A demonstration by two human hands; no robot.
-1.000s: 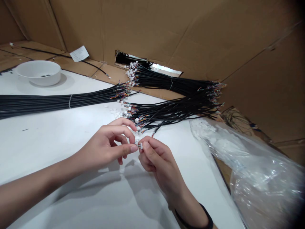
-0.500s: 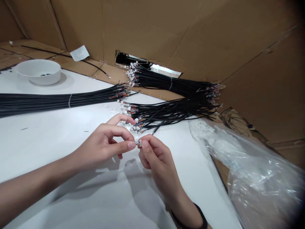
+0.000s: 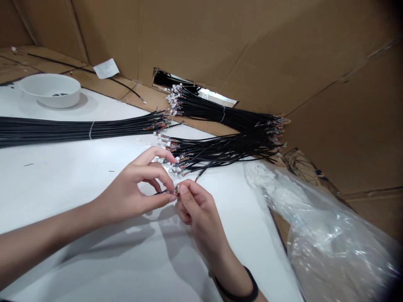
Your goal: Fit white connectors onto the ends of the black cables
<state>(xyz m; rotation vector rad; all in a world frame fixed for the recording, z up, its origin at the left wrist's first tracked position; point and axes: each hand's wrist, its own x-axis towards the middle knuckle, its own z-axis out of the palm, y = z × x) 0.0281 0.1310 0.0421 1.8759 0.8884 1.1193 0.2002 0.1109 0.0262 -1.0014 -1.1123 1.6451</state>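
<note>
In the head view, 2 hands are working together above a white tabletop [image 3: 47, 188]. The left hand [image 3: 132, 188] is pinching a thin black wire [image 3: 163, 192] between thumb and forefinger, while the right hand [image 3: 198, 214] is pressing its fingertips onto a small white connector [image 3: 176, 190] at the wire's end. Bundled black cables [image 3: 220, 152] are lying just beyond.

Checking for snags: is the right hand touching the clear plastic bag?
Apart. The head view shows bare white tabletop between the right hand and the clear plastic bag.
</note>
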